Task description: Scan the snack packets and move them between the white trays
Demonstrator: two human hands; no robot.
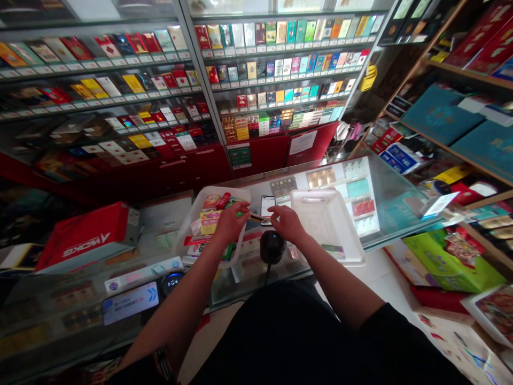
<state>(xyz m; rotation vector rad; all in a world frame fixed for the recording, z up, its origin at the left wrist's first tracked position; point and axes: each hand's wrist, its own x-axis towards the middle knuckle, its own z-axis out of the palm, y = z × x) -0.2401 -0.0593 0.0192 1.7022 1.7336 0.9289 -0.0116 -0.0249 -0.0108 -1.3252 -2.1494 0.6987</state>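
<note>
My left hand (pixel 232 222) and my right hand (pixel 287 223) pinch opposite ends of a small, thin, flat item (pixel 257 217), dark in the middle with lighter edges; its kind is too small to tell. Behind it a smartphone (pixel 268 202) with a lit screen lies on the glass counter. Just below my right hand stands a black barcode scanner (pixel 272 247) with a cable. Under my left hand is a white plastic tray (pixel 185 223) full of colourful small packets. Right of my right hand sits a second white tray (pixel 324 222), holding a few slim packs.
A red shoe-type box (pixel 90 235) lies on the counter's left part. Nearer me are a payment display (pixel 130 303) and a round device with a lit face (pixel 173 282). Shelves of cigarette packs (pixel 256 69) line the back. A green box (pixel 449 259) stands on the right.
</note>
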